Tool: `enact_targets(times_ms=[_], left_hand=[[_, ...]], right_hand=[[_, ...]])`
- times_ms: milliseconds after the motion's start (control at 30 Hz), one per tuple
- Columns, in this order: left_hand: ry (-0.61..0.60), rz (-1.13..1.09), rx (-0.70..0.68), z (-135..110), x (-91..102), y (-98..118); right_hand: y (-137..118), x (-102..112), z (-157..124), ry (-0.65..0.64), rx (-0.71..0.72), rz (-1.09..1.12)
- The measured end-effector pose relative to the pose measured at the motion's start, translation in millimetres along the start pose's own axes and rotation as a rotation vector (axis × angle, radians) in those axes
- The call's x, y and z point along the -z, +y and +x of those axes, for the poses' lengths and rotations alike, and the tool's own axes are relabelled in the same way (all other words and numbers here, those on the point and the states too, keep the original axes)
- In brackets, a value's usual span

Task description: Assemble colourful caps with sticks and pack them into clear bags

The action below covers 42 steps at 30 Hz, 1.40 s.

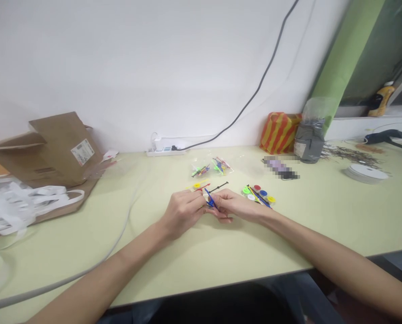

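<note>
Above the table my two hands meet, fingers curled in. My right hand pinches a blue plastic spinner arrow between thumb and fingers. Against its lower part press the closed fingertips of my left hand; they partly hide what they grip. Just beyond the hands lie a black arrow, a red arrow and a yellow piece with a round hub. Beside my right wrist is a group of coloured round buttons with several thin arrows among them, partly covered by the forearm.
Clear bags of coloured pieces lie behind the hands. A power strip sits by the wall. Left are a cardboard box, white strips and a grey cable. Right are a phone, striped bag and white spool.
</note>
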<state>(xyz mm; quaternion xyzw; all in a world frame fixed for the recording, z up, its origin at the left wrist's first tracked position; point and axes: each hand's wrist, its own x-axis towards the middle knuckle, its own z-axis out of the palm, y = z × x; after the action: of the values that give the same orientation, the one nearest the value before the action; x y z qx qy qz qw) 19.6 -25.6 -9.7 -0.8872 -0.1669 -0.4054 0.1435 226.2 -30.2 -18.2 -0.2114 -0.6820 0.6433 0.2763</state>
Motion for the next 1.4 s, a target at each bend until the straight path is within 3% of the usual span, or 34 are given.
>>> enact_targets(times_ms=[200, 300, 400, 600, 933, 1200, 1300, 1400], left_hand=[[-0.004, 0.065, -0.120, 1.1, 3.9, 1.1], [-0.036, 0.077, -0.140, -0.2, 4.0, -0.1], [-0.027, 0.058, -0.106, -1.5, 0.9, -3.4], [-0.013, -0.060, 0.057, -5.6, -5.9, -18.6], [-0.076, -0.116, 0.154, -7.9, -1.4, -26.4], [-0.125, -0.077, 0.183, -13.3, -1.9, -39.1], [-0.117, -0.046, 0.267, -14.8, -1.8, -43.9], [-0.099, -0.042, 0.343, -15.7, -2.2, -46.3]], right_hand=[[0.9, 7.7, -3.8, -0.158, -0.052, -0.014], [0.8, 8.1, -4.0, -0.175, -0.074, -0.061], [-2.4, 4.2, -2.0, -0.072, -0.042, -0.176], [-7.7, -10.7, 5.3, 0.308, 0.100, -0.390], [-4.4, -5.5, 1.8, 0.512, 0.243, -0.527], [-11.5, -4.0, -2.3, 0.608, 0.276, -0.664], [-12.9, -2.2, -4.6, 0.541, 0.255, -0.717], [-10.8, -2.5, -5.8, 0.328, 0.209, -0.797]])
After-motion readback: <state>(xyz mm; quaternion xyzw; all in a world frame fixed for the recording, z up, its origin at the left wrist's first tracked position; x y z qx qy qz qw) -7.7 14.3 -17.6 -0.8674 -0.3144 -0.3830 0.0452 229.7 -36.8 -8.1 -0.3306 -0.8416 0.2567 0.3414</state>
